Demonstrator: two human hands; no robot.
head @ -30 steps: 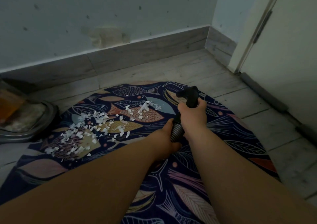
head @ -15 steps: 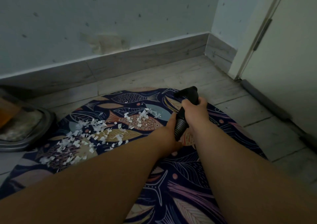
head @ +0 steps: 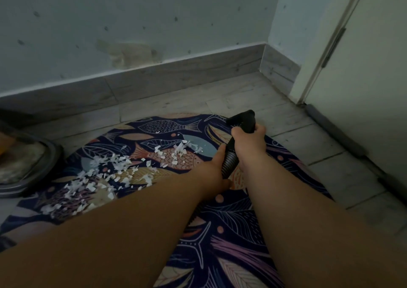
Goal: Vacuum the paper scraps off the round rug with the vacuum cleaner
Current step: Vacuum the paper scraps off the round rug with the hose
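At 9 o'clock a dark round tray (head: 47, 162) sits on the floor (head: 343, 173), its rim just beside the edge of the round rug (head: 220, 250). The rug is dark blue, printed with fish and leaves, and lies on pale wood-look tiles. The white paper scraps (head: 110, 171) are strewn over its left half, from about 8 o'clock up toward 11 o'clock, thinning near the middle.

Just right of centre, the left hand (head: 214, 171) is wrapped round the ribbed vacuum hose (head: 229, 163), thumb up along it. Directly above, the right hand (head: 250, 147) grips the black handle (head: 244, 122), fingers (head: 240, 133) curled tightly round it, over the rug's 1 o'clock edge and apart from the scraps.

At 12 o'clock a speckled pale wall (head: 132, 12) meets a grey skirting board (head: 176, 76). At 3 o'clock stands a white door (head: 374, 67), with a grey draught strip (head: 330, 131) along its foot.
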